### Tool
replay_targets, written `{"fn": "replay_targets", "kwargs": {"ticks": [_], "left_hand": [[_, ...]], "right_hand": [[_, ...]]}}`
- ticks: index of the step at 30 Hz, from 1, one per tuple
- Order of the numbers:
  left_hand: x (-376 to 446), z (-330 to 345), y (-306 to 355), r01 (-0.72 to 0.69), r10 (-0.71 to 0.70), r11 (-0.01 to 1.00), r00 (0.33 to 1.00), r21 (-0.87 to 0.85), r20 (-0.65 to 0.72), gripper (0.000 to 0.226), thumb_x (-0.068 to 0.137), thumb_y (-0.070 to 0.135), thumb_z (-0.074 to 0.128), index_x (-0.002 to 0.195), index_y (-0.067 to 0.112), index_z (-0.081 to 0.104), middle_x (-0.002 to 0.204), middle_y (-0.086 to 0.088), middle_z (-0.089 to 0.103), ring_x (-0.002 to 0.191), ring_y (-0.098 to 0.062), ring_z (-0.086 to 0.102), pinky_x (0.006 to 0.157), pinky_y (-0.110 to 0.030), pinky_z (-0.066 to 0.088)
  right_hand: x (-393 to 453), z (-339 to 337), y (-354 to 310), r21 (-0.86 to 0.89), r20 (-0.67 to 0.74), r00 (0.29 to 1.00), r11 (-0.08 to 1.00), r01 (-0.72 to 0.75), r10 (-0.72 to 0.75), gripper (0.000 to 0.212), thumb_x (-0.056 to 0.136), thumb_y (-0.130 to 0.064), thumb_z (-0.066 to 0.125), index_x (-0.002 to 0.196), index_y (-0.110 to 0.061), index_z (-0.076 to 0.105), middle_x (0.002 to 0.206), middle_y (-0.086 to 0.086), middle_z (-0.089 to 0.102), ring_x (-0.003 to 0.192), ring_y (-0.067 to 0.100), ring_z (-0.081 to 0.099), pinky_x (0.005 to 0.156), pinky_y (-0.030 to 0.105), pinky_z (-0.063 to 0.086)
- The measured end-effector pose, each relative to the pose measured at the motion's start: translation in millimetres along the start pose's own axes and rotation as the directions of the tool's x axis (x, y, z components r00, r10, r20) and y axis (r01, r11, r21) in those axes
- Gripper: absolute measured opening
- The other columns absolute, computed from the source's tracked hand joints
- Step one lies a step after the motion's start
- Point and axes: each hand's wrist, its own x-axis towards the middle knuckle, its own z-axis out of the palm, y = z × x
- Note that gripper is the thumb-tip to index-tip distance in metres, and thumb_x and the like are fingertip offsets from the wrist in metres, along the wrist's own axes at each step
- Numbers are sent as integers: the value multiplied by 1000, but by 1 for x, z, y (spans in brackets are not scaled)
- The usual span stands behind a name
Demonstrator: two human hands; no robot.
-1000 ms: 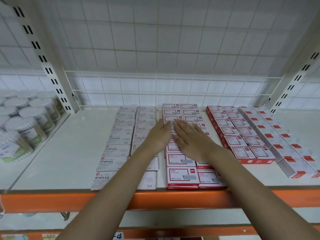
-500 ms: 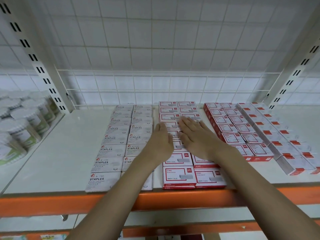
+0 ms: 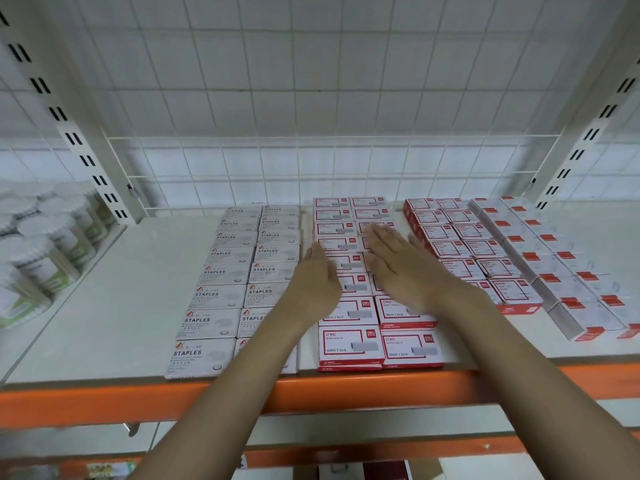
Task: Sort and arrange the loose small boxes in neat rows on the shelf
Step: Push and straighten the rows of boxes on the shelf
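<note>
Red-and-white boxes sit mid-shelf in a double row running from the near edge to the far mesh, and that's where I'm working. My left hand stands edge-on against the row's left side, fingers straight, gripping nothing. My right hand lies flat on the box tops, fingers spread, also holding nothing. The job here, I'd say, is squaring this row: press lightly down with the right so nothing lifts, and slide the left along as a straight guide. Left of it, the grey staples boxes line up close by. Right, a darker red block, then white boxes, on the shelf. Tubs far left.
</note>
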Motion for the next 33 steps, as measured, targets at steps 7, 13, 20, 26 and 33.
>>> {"fn": "replay_targets", "kwargs": {"ticks": [7,13,20,26,33], "left_hand": [[-7,-8,14,9,-9,993,1000,-122,-2,38,99,14,30,137,14,32,128,-4,51,105,-15,51,79,-20,42],[-8,-5,18,40,-44,995,998,-94,-39,33,97,10,30,129,13,37,113,-4,54,93,-17,54,69,-17,44],[-9,-3,18,64,-67,996,997,-67,-46,34,98,11,30,131,11,36,116,-5,56,96,-18,56,68,-18,46],[-11,-3,22,75,-79,994,996,-79,-51,32,96,8,31,127,12,40,116,-5,55,95,-18,53,69,-20,44],[-10,-4,24,81,-83,995,996,-52,-28,29,96,8,30,124,10,40,111,-5,55,95,-20,54,65,-19,43]], "right_hand": [[-29,-29,57,-275,-9,981,943,-187,192,55,100,-37,11,149,-17,-3,157,-3,-7,143,12,-11,115,37,-10],[-20,-11,56,-358,64,991,930,-84,115,57,99,-42,14,149,-22,-2,157,-3,-6,144,16,-10,113,38,-10],[-12,-3,47,-396,112,991,918,-21,71,65,97,-50,22,149,-21,-4,157,-3,-7,143,15,-11,112,38,-12],[-11,-2,47,-391,116,990,920,-23,74,64,98,-50,21,149,-21,-4,157,-2,-6,143,15,-10,112,38,-13],[-10,-4,43,-427,120,990,904,-16,74,64,98,-47,21,149,-20,-5,157,0,-7,144,17,-9,115,40,-10]]}}
